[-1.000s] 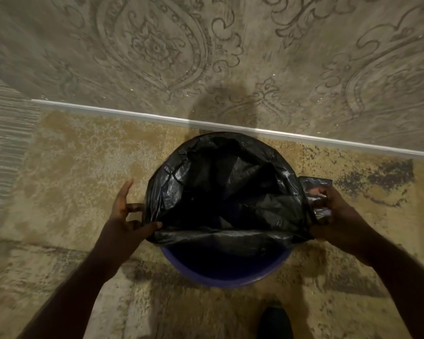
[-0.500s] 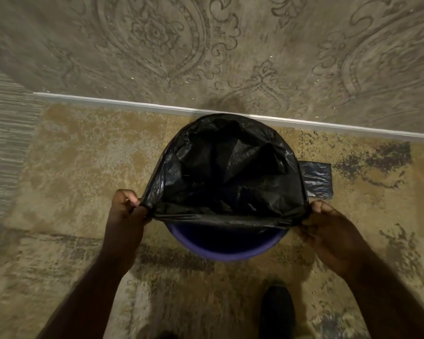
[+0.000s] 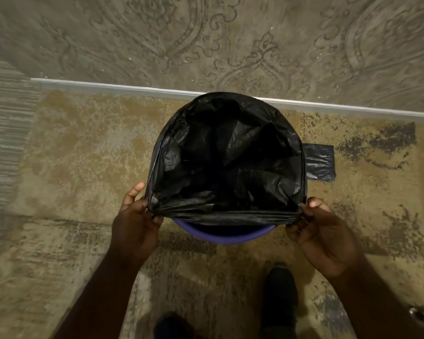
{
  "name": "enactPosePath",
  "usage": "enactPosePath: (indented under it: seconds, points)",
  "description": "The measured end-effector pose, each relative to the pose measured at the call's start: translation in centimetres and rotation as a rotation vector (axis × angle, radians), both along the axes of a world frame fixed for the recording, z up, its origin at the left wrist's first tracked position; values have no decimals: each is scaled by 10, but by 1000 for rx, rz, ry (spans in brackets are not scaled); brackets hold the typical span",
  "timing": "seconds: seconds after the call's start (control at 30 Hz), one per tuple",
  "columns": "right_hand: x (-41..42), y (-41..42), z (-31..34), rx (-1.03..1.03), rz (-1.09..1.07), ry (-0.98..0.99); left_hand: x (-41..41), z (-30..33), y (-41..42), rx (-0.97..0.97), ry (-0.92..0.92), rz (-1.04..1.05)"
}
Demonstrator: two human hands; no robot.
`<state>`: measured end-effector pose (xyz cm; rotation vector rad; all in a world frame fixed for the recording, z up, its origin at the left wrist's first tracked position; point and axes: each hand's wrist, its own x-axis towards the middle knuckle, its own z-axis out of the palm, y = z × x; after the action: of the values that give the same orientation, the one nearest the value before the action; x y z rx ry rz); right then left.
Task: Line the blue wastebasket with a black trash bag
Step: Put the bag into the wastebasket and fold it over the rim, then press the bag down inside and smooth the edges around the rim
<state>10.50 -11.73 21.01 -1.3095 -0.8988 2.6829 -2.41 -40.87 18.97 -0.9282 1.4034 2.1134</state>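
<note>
Both hands have shifted to the near hem: left hand (image 3: 135, 223) and right hand (image 3: 321, 231) are pinching the black trash bag (image 3: 228, 162) taut; should be stretching it evenly over the blue wastebasket (image 3: 220, 237) rim at lower centre.

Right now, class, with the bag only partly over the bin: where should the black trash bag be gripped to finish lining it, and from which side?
Grip the black trash bag along its near hem, at the two corners where the left hand and right hand pinch it. Come from the near side: the blue wastebasket rim is bare only there, so that stretched edge probably needs pulling down over it.
</note>
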Motion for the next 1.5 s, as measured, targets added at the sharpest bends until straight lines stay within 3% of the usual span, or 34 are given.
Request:
enactPosePath:
  seconds: [0.23, 0.37, 0.53, 0.8, 0.87, 1.0, 1.07, 1.2, 1.3, 1.37, 1.5]
  points:
    - [12, -13, -10, 107, -203, -64, 18, -14, 1, -72, -7, -28]
    - [9, -22, -10, 108, -112, -83, 25, -13, 9, -130, 51, -165]
    - [12, -34, -9, 103, -76, -165, 30, -14, 5, 101, 53, -76]
    - [15, -53, -15, 24, -83, -160, 51, -22, 3, 124, 43, -144]
    - [12, -56, -9, 115, -96, -170, 56, -21, 7, 144, 63, -110]
    - [-3, -74, 22, 556, -9, -223, 60, -15, 10, 157, 84, -27]
    - [-14, -88, 35, 648, 55, -244, 62, -10, 12, 181, 91, -13]
    - [-37, -98, 38, 546, 59, -314, 66, 0, 22, 174, 75, 10]
    - [-39, -81, 32, 265, -144, -302, 66, 2, 26, 162, 38, 20]
    - [-27, -70, 28, 131, -155, -221, 66, 1, 28, 170, 18, 25]
    - [-1, -64, 14, 53, -141, -236, 68, -3, 34, 178, -29, 48]
